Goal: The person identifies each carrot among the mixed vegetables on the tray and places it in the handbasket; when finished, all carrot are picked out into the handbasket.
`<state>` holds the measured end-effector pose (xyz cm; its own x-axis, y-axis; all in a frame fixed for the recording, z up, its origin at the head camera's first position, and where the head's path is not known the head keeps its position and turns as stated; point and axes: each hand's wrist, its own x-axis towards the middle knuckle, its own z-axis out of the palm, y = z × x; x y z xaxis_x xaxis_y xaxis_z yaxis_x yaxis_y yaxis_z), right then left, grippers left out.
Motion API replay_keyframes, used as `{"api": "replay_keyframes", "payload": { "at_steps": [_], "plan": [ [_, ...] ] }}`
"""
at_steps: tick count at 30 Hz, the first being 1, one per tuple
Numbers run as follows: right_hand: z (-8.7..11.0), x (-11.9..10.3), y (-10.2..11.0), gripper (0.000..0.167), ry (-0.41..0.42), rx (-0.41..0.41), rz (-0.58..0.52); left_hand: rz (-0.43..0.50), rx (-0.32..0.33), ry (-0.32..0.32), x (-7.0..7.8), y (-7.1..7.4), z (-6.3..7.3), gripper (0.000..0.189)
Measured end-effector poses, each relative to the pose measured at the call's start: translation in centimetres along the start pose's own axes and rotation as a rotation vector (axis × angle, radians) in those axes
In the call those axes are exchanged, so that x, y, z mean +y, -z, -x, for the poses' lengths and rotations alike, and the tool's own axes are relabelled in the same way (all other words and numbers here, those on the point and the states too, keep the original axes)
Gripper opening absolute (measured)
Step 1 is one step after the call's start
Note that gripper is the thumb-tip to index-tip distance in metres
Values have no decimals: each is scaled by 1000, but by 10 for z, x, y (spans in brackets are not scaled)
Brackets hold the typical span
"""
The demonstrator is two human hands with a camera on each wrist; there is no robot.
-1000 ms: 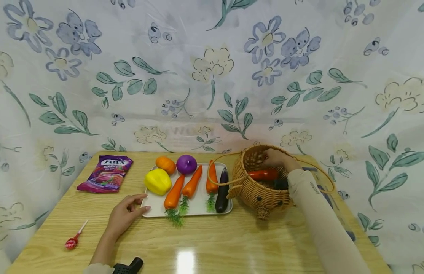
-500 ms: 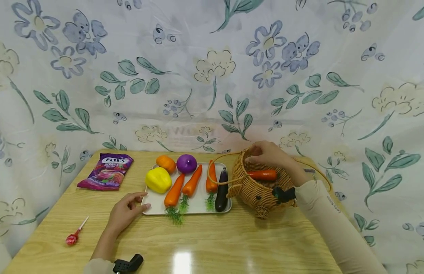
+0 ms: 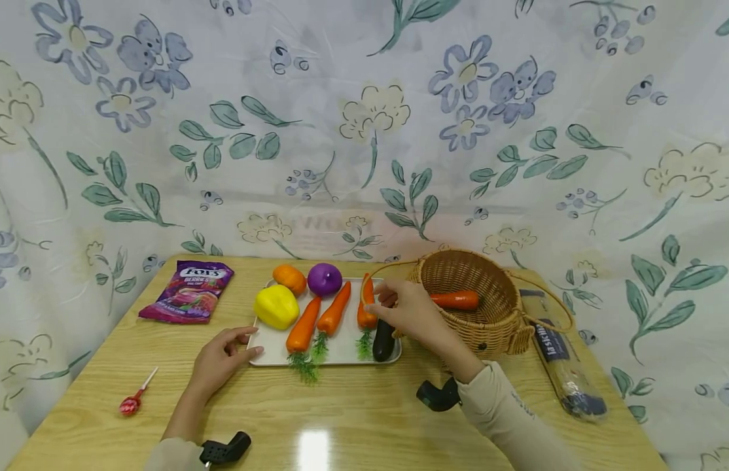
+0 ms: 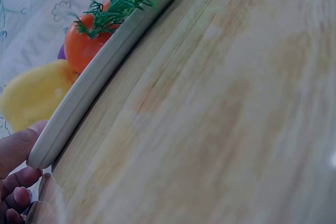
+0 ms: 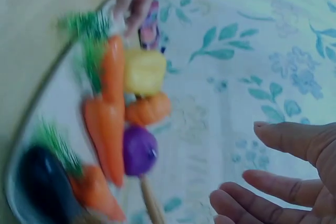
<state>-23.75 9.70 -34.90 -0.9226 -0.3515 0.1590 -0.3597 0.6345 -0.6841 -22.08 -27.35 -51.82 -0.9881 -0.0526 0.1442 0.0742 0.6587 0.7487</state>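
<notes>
My left hand (image 3: pixel 220 360) holds the left edge of a white tray (image 3: pixel 270 348); in the left wrist view its thumb (image 4: pixel 21 148) lies over the rim, fingers lower down. Above the tray's right end is my right hand (image 3: pixel 414 317), fingers apart and holding nothing in the right wrist view. It partly hides an eggplant (image 3: pixel 383 343). Three toy carrots (image 3: pixel 302 327) with green tops lie on the tray, along with a yellow pepper-like vegetable (image 3: pixel 276 306), a small pumpkin (image 3: pixel 290 280) and a purple onion (image 3: pixel 324 279). Inside the wicker basket (image 3: pixel 488 335) rests an orange-red carrot (image 3: pixel 461 300).
A purple candy bag (image 3: pixel 190 291) lies at the back left, a red lollipop (image 3: pixel 130 404) nearer the front. Right of the basket is a long clear package (image 3: pixel 567 376) with dark labels. The basket's thin loop handle (image 3: pixel 394 263) reaches over the tray. A floral curtain (image 3: pixel 364 163) stands behind.
My right hand has come out of the basket and moved left to the tray's right end. The basket appears turned slightly, the carrot still inside. My left hand stays at the tray.
</notes>
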Motion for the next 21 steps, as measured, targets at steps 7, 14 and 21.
{"api": "replay_keyframes", "payload": {
  "at_steps": [7, 14, 21],
  "plan": [
    [9, 9, -48, 29, 4, -33, -75, 7, 4, -1, 1, 0, -1, 45],
    [14, 26, -91, 38, -47, 61, -150, 18, 4, -2, 3, 0, 0, 45],
    [11, 34, -122, 48, -96, 184, -174, 15, 7, -5, 2, 0, 0, 45]
  ]
}}
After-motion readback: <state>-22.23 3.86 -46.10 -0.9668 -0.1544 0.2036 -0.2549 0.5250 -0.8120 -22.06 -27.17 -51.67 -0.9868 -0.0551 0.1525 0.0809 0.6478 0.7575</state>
